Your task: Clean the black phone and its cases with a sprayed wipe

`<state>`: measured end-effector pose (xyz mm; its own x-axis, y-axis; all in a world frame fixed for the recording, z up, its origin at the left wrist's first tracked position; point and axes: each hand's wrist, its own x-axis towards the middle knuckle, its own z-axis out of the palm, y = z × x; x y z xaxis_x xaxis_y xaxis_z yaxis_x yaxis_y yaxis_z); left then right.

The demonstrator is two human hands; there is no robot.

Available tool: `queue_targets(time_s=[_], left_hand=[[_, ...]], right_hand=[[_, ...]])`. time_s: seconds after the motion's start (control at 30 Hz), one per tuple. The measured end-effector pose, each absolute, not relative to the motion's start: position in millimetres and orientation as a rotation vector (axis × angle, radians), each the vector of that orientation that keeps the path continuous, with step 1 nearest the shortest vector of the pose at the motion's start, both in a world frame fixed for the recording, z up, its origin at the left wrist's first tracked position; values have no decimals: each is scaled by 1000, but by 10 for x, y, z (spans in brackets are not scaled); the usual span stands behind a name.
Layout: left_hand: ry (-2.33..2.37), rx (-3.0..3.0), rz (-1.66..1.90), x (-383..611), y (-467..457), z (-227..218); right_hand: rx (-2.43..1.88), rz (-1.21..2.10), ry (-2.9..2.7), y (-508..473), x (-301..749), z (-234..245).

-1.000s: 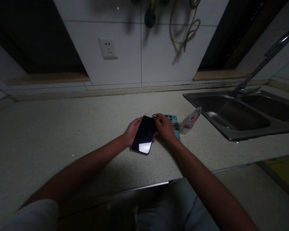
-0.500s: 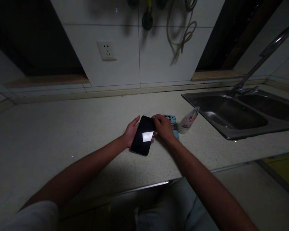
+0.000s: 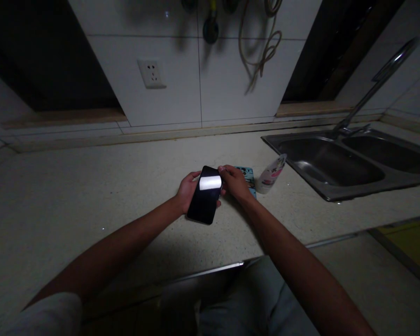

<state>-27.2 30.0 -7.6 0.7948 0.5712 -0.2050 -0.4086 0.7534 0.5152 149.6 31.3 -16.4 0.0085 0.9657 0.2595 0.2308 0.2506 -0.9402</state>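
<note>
Left hand (image 3: 188,191) cupped open under a black smartphone (image 3: 203,201) held over the speckled countertop (image 3: 91,186), right hand (image 3: 234,183) curled, gripping the phone's far right corner, flat teal printed case (image 3: 248,179) just to the far right.

Dim, grainy view: white glare sits on the glossy screen of the smartphone (image 3: 205,198), deep shadow falls across the worktop (image 3: 91,196), and wide-angle distortion bows the edges.
</note>
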Motion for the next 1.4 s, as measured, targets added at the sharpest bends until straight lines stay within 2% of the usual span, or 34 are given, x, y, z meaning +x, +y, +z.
queue_targets(time_s=[0.17,0.5,1.0,1.4], left_hand=[[318,447,545,-273,298,-54],[308,425,590,-245,279,-21],[370,415,684,-267,383,-125],[569,525,822,-232,265,26]], right_hand=[[-1134,974,-1350,279,1467,-119],[-1136,750,-1350,307,1468,-111],[-1168,793,-1321,333,1492,-159],[-1201,770,-1365,312,1496,-150]])
